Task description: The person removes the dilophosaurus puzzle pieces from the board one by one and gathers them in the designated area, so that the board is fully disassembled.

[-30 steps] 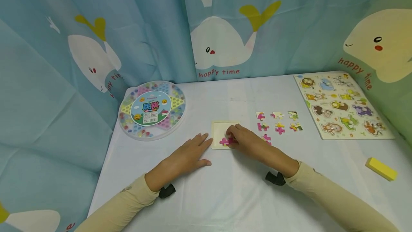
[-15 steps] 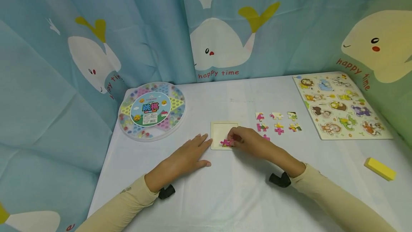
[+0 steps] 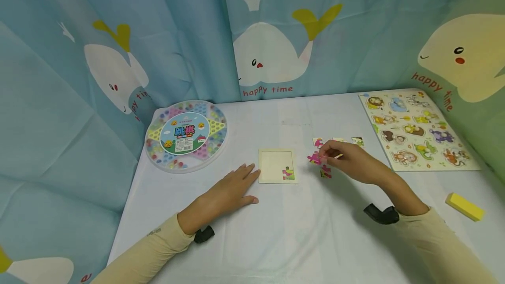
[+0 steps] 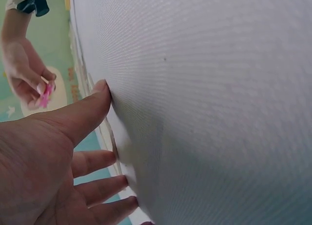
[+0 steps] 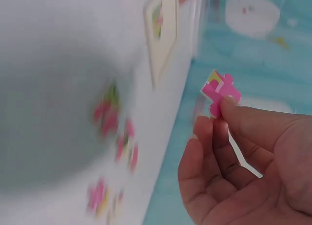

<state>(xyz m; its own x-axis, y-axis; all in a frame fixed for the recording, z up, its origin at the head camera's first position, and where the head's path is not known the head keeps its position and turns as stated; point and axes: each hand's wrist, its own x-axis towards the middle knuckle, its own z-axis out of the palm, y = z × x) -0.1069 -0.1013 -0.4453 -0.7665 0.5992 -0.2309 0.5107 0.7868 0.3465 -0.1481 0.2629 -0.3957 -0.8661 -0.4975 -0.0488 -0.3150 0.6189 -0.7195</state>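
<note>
My right hand (image 3: 353,160) pinches a mostly pink jigsaw piece (image 5: 222,92) between thumb and fingers, raised above the table. Below and around it lie several loose jigsaw pieces (image 3: 325,172), some covered by the hand in the head view. A square cream puzzle tray (image 3: 272,157) sits in front of me, with one pink and green piece (image 3: 288,173) in its lower right corner. My left hand (image 3: 232,189) rests on the table with fingers spread, its fingertips right at the tray's left edge; the left wrist view shows these fingers (image 4: 100,192) straight.
A round Chinese checkers set (image 3: 185,137) stands at the back left of the white table (image 3: 276,240). An animal puzzle board (image 3: 418,130) lies at the back right, with a yellow block (image 3: 464,206) nearer me. A whale-print curtain (image 3: 189,34) hangs behind.
My right hand has lifted the pink piece out of the tray and carried it right, over the loose pieces. The corner piece is now uncovered. My left hand has stayed in place.
</note>
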